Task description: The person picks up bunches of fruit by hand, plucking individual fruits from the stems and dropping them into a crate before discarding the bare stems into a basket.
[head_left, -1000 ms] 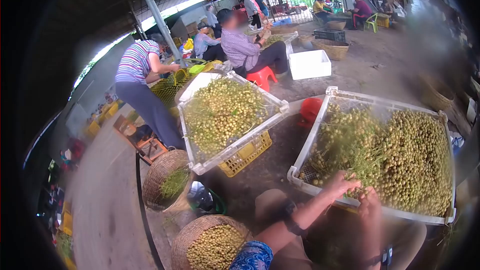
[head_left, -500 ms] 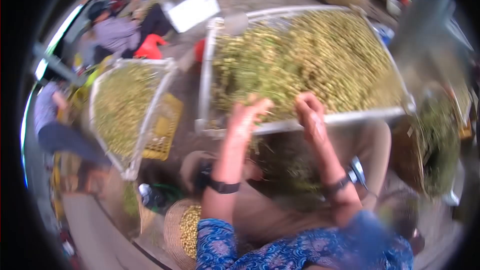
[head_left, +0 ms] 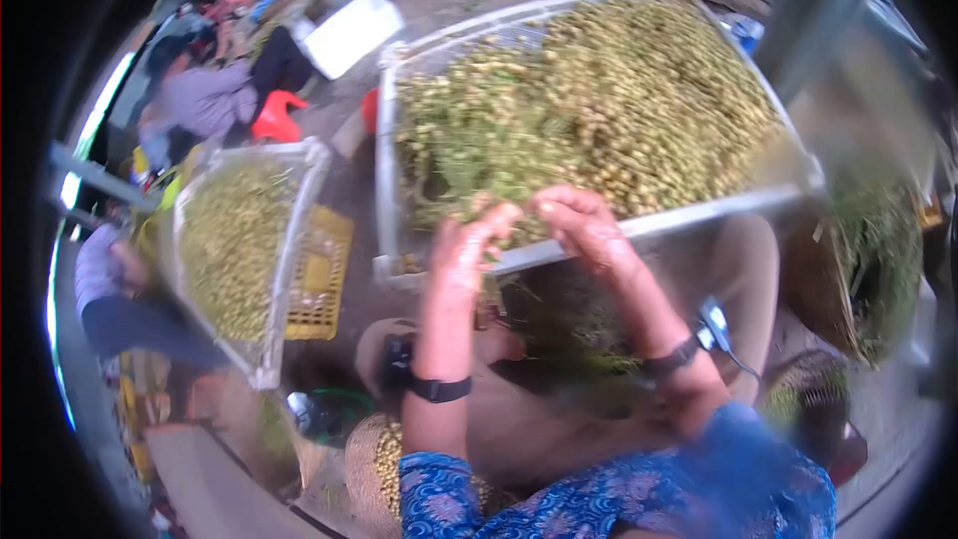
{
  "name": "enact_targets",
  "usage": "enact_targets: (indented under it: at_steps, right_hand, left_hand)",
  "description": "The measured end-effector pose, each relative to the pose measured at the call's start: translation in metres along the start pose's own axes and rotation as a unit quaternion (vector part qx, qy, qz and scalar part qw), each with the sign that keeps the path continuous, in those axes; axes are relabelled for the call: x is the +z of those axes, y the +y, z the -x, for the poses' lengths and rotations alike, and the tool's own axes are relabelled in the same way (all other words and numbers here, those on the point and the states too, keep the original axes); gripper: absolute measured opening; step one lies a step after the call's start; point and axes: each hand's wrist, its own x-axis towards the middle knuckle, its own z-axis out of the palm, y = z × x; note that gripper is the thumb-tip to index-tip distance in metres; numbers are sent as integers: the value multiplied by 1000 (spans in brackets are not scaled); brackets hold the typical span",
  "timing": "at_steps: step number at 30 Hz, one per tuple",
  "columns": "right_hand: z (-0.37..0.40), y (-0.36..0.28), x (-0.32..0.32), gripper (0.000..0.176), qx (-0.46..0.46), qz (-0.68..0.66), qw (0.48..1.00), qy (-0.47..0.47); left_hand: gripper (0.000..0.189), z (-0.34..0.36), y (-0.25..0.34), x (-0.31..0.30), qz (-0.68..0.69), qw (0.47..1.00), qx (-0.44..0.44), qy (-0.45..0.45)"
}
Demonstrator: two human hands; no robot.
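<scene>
My left hand (head_left: 462, 245) and my right hand (head_left: 584, 225) meet at the near rim of a big white crate (head_left: 384, 190) heaped with small yellow-green fruit (head_left: 639, 90) on stems. Both hands pinch a leafy fruit sprig (head_left: 514, 202) pulled from the pile, fingers closed on it. A black band sits on my left wrist, a device on my right. Green stems lie on my lap below the hands.
A second white crate of fruit (head_left: 235, 240) rests on a yellow crate (head_left: 319, 274) at the left. A woven basket of picked fruit (head_left: 374, 454) stands by my left knee. Another basket with greens (head_left: 868, 260) is at the right. Seated people (head_left: 205, 100) work behind.
The view swung down and to the right from the yard to the crate. My hands drew closer together and lifted a sprig at the crate's near edge.
</scene>
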Motion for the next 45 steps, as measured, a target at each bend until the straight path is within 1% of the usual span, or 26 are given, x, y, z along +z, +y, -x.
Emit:
enact_targets:
  at_steps: [1, 3, 4, 5, 6, 7, 8, 11, 15, 17, 18, 20, 21, 22, 23, 24, 25, 26, 27, 29, 31, 33, 38, 41, 43, 45]
  right_hand:
    - [-1, -1, 6, 17, 11, 54, 998, 8]
    - [-1, 1, 8, 24, 37, 1, 999, 15]
    - [-7, 10, 4, 27, 31, -23, 999, 28]
    - [-6, 6, 8, 29, 31, -4, 998, 46]
    - [-11, 15, 0, 26, 27, -17, 999, 39]
    - [-10, 14, 3, 21, 18, -38, 998, 39]
    - [-9, 12, 4, 14, 2, -45, 999, 9]
    - [-13, 21, -3, 11, -29, -57, 998, -12]
    - [-12, 25, -9, 13, -49, -58, 996, -36]
    - [-7, 10, -6, 14, -19, -49, 998, -46]
    - [-6, 7, -3, 15, -22, -106, 994, -33]
    - [-4, 4, -9, 21, -30, -246, 969, -1]
    - [-5, 7, -25, 21, -30, -285, 958, -26]
    - [-6, 8, -30, 19, -32, -291, 956, -21]
    - [-4, 2, -25, 13, -46, -268, 962, -17]
    - [4, -1, -19, 19, -13, -273, 961, 54]
    - [4, 2, -24, 28, -31, -232, 971, -45]
    - [5, 3, -22, 31, -68, -180, 979, -71]
    - [3, 5, -20, 32, -52, -186, 979, -66]
    - [-5, 15, -19, 33, 47, -193, 979, -37]
    - [-5, 20, -13, 34, 111, -199, 974, -13]
    - [-5, 17, 0, 36, 129, -242, 960, -51]
    - [-9, 9, 4, 41, 64, -323, 941, -75]
    - [-7, 4, -1, 42, 66, -347, 930, -100]
    - [-2, 5, 1, 38, 54, -339, 932, -111]
    - [-1, 10, 3, 29, 31, -242, 964, -102]
  left_hand:
    - [23, -2, -5, 1, -33, 999, -14, 19]
    - [28, -3, -13, -2, -6, 999, 21, -38]
    - [27, -10, -25, 0, 25, 995, 82, -55]
    - [23, 0, -13, 4, 13, 996, 77, -46]
    - [21, -3, -13, 2, 0, 993, 83, -83]
    - [16, -1, -11, 3, -2, 986, 140, -93]
    - [11, -2, -11, 4, 12, 983, 149, -111]
    - [10, -2, -15, 6, 15, 985, 143, -99]
    - [10, -2, -17, -3, 26, 980, 161, -112]
    - [12, 2, -11, -5, 35, 978, 169, -120]
    - [15, 3, -7, -7, 32, 974, 178, -138]
    - [19, 9, 1, -10, -36, 994, 75, -71]
    - [21, -2, -12, -12, -17, 993, 85, -77]
    - [22, -3, -15, -15, 22, 993, 65, -97]
    - [22, 3, -9, -11, 33, 998, 48, -36]
    - [21, 10, 0, -13, 3, 998, 46, -40]
    - [16, 11, 2, -13, -6, 999, 13, -35]
    - [12, 7, 0, -15, 57, 994, 26, -93]
    - [12, 10, 8, -12, 84, 989, 23, -123]
    - [15, 4, 1, -12, 158, 975, 27, -151]
    - [18, 2, -2, -9, 181, 967, 16, -176]
    - [18, 4, 0, -11, 172, 969, 16, -179]
    - [19, 2, -2, -12, 154, 970, 17, -189]
    - [19, 2, -3, -11, 126, 978, 25, -167]
    - [20, 3, -3, -8, 116, 980, 25, -157]
    - [21, 2, -3, -7, 106, 983, 29, -148]
